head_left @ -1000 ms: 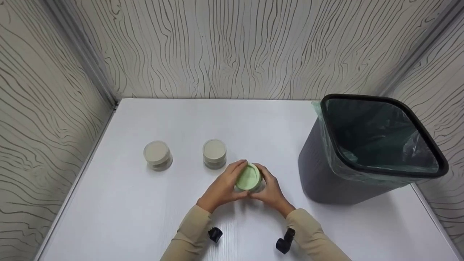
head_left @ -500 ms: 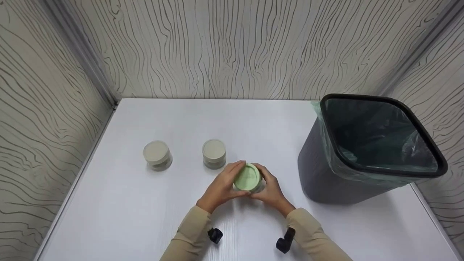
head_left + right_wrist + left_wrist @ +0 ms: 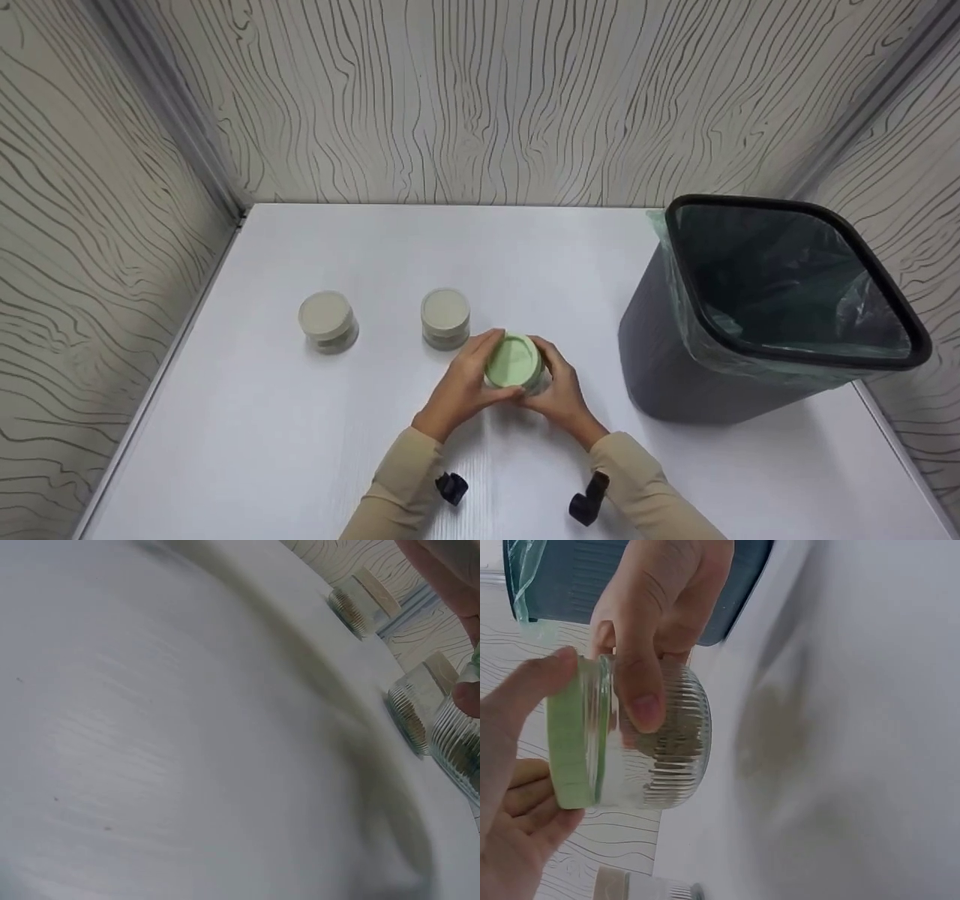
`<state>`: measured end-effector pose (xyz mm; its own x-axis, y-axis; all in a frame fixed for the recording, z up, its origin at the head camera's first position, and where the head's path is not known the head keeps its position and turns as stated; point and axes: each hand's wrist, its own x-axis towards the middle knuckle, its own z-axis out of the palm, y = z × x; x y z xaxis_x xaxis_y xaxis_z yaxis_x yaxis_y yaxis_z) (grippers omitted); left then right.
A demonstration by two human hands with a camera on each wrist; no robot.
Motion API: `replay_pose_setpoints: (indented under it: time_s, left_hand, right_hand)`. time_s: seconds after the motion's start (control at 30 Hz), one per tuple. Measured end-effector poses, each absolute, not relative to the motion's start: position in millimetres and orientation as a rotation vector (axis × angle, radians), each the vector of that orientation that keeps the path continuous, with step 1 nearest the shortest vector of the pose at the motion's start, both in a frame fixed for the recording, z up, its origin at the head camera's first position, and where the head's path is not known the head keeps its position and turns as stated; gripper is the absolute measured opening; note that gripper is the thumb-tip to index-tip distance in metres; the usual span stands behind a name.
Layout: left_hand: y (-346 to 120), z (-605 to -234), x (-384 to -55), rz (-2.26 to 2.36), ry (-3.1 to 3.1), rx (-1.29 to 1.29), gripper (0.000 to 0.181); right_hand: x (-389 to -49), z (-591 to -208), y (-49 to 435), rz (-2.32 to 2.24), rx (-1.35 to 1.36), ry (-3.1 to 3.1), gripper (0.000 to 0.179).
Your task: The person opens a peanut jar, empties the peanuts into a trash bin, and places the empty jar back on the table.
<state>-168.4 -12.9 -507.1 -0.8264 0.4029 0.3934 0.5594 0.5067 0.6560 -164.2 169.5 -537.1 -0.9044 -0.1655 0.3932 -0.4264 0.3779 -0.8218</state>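
Observation:
In the head view both hands are round a ribbed glass jar (image 3: 679, 772) with a pale green lid (image 3: 514, 364). My left hand (image 3: 461, 386) grips the lid, its thumb on one side and fingers on the other. The right hand (image 3: 562, 397) holds the glass body, thumb across the ribs in the left wrist view. Brown contents show through the lower glass. Seen from the left wrist, the jar is above the white table. The lid sits on the jar's mouth.
Two similar jars with beige lids stand on the table (image 3: 262, 450), one jar (image 3: 445, 319) just beyond the left hand and another jar (image 3: 328, 322) farther left. A grey bin (image 3: 675, 375) with a black rim and green liner stands to the right. Patterned walls (image 3: 480, 105) enclose the table.
The left hand has turned slightly at the lid, and its thumb has moved a little to the right. The right hand has barely moved. The other jars and bin are unmoved.

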Motion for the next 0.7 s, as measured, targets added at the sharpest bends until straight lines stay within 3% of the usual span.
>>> replay_pose_setpoints:
  time_s: [0.43,0.7]
  left_hand:
    - [-12,-507,-167,-1.135,-2.596,-0.824,0.084]
    - [-15,-508,-168,-1.120,-2.617,-0.948,0.094]
  right_hand:
    - [-154,-511,166,1.485,0.489,-2.461,0.078]
    - [-164,-536,173,1.404,0.538,-2.460,0.088]
